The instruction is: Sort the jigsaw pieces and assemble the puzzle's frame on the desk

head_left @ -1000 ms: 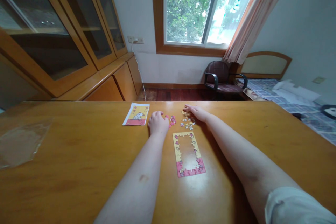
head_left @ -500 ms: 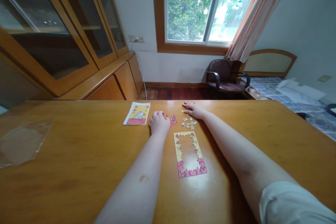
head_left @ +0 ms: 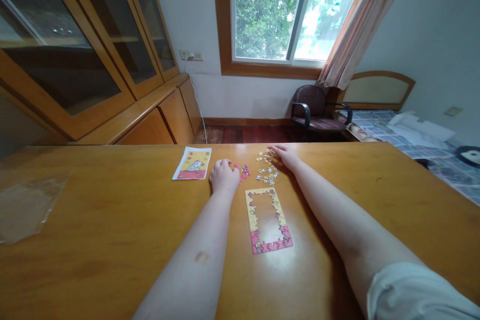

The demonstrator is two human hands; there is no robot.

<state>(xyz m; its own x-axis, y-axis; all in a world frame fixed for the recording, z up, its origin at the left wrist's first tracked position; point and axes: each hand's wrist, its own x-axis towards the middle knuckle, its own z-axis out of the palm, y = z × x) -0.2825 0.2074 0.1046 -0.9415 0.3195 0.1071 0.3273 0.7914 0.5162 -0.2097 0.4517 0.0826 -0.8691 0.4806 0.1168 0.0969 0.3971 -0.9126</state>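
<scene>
My left hand (head_left: 224, 176) rests on the table, fingers slightly curled and apart, beside a small heap of pink puzzle pieces (head_left: 245, 172). Nothing shows in its grip. To the right, my right hand (head_left: 285, 155) lies with fingers stretched out at the edge of the yellow puzzle pieces (head_left: 265, 155), partly covering some. Whitish puzzle pieces (head_left: 268, 176) lie just nearer to me. Below them sits a joined puzzle border (head_left: 250, 220), yellow at the far end and pink at the near end, with bare wood inside it.
A picture card (head_left: 193, 163) with a white animal lies left of my left hand. A clear plastic bag (head_left: 28, 207) is on the left of the wooden table (head_left: 112, 240). Beyond the table stand an office chair (head_left: 311, 105) and a bed (head_left: 397, 130); a cabinet (head_left: 138, 125) flanks the left.
My right hand has slid a little to the right, uncovering more yellow pieces. My left hand stays beside the pink pieces. The whole view has shifted slightly.
</scene>
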